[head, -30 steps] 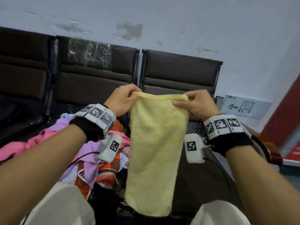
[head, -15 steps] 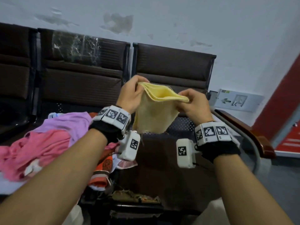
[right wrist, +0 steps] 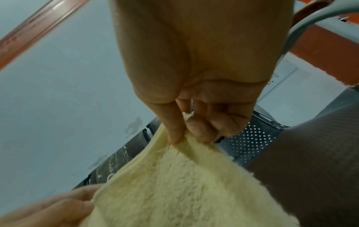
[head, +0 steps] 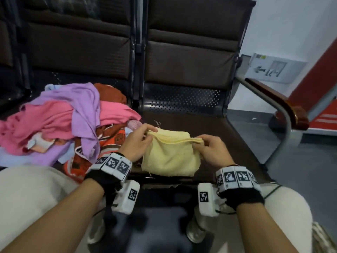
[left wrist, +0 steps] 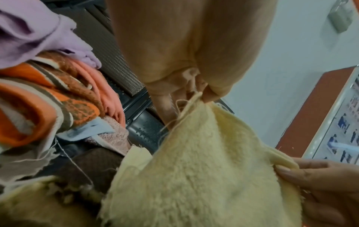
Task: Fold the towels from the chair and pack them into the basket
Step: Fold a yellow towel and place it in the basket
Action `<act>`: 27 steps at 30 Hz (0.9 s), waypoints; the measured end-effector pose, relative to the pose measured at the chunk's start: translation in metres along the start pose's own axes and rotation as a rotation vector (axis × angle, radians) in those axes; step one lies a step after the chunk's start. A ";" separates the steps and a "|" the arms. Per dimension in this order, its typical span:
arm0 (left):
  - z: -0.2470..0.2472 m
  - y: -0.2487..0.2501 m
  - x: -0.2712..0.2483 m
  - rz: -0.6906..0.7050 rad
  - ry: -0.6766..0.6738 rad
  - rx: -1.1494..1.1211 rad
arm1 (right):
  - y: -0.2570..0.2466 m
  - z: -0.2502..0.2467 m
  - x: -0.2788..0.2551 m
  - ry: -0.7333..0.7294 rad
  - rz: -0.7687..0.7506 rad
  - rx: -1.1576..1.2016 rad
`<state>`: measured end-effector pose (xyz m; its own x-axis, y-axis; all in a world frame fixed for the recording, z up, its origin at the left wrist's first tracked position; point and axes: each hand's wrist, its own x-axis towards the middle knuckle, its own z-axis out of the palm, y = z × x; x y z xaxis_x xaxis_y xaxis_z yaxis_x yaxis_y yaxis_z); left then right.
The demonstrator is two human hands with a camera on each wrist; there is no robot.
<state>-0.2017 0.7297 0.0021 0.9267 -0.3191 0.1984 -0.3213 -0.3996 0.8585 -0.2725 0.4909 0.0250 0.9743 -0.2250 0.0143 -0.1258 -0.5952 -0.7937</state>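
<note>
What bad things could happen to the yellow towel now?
1. Each hand, left hand and right hand, only pinches a top corner of the yellow towel, so a slipped pinch could let the folded layers fall open.
2. Loose threads hang at the left corner and might snag.
3. The messy pile lies close on the left; the towel could get mixed in.

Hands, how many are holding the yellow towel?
2. The left hand pinches the yellow towel at its top left corner; the right hand pinches the top right corner. Nothing else holds it.
</note>
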 end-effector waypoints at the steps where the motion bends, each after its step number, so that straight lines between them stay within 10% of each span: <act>1: 0.001 -0.003 0.007 -0.005 -0.001 0.007 | 0.001 0.000 0.007 -0.009 -0.001 -0.034; 14: 0.021 -0.049 0.133 -0.128 -0.105 0.290 | 0.017 0.016 0.139 -0.172 0.098 -0.431; 23: 0.033 -0.067 0.104 -0.123 -0.203 0.409 | 0.012 0.036 0.103 -0.778 -0.212 -0.691; 27: 0.031 -0.049 0.076 0.002 -0.352 0.342 | 0.014 0.044 0.083 -0.792 -0.318 -0.967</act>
<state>-0.1220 0.6983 -0.0397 0.8227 -0.5681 -0.0225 -0.4236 -0.6389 0.6422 -0.1849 0.4981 -0.0114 0.7892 0.3477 -0.5062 0.3717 -0.9266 -0.0569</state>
